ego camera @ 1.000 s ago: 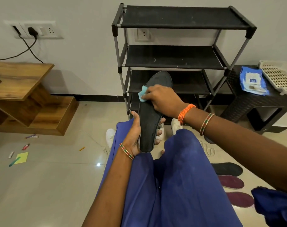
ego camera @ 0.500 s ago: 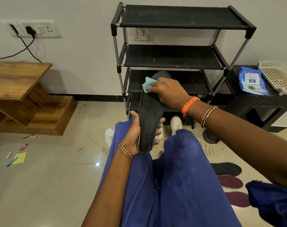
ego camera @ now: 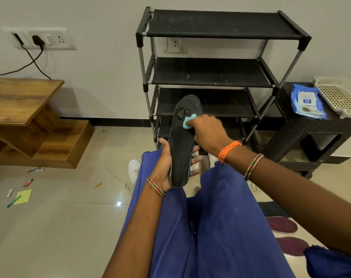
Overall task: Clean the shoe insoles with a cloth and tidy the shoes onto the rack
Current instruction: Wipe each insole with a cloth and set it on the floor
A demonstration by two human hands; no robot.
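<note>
A long black foam insole (ego camera: 181, 145) is held upright at its heel end by the left hand (ego camera: 164, 164), fingers curled round its edges; a small light-blue cloth (ego camera: 188, 121) is pinched in the right hand (ego camera: 207, 131) and pressed against the insole's upper half; a black four-tier metal shoe rack (ego camera: 216, 71) stands beyond both hands; two maroon insoles (ego camera: 283, 227) lie on the floor below the right forearm.

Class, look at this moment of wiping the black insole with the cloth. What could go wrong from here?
1. The left hand grips only the heel end of the black insole, so pressure from the cloth near the toe might bend it or lever it loose.
2. The small cloth, pinched under the right hand, could slip out.
3. The cleaned insole might get mixed with the insoles on the floor.
</note>
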